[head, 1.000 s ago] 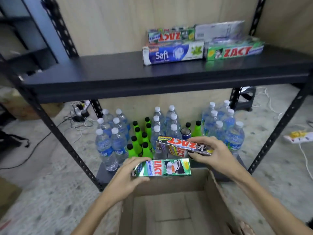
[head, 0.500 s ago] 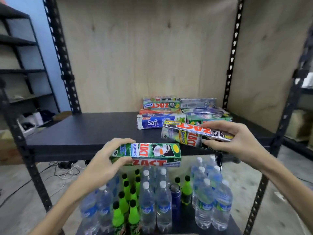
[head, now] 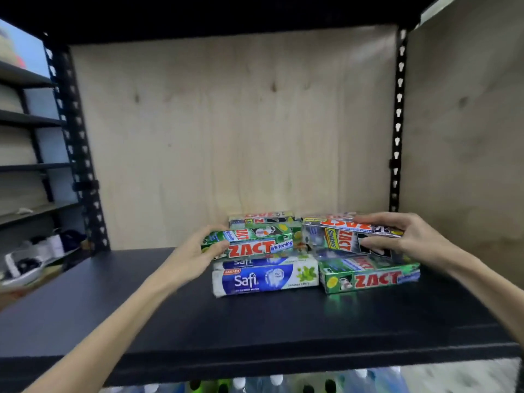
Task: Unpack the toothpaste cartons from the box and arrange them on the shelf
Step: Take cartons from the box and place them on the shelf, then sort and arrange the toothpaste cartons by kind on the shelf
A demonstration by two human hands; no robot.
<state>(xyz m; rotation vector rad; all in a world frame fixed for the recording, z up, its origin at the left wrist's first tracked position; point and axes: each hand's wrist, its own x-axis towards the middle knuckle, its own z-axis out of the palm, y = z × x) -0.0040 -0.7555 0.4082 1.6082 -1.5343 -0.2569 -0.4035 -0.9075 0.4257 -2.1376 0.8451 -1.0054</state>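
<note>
- left hand (head: 195, 251) grips green Zact carton (head: 249, 243) atop Safi carton (head: 266, 277), shelf (head: 141, 307) centre;
- right hand (head: 408, 239) clamps grey Zact carton (head: 346, 236) at 3 o'clock of it, above the shelved cartons

My left hand (head: 195, 252) has a Whitening carton (head: 249, 243) over the Safi carton (head: 266, 276); Smokers carton (head: 351, 236) in my right hand (head: 408, 239), above the other stack.

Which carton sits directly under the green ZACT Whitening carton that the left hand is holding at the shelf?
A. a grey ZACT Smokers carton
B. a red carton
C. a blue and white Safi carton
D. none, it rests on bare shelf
C: the left hand holds the ZACT Whitening carton on top of the blue and white Safi carton, which lies on the shelf.
</note>
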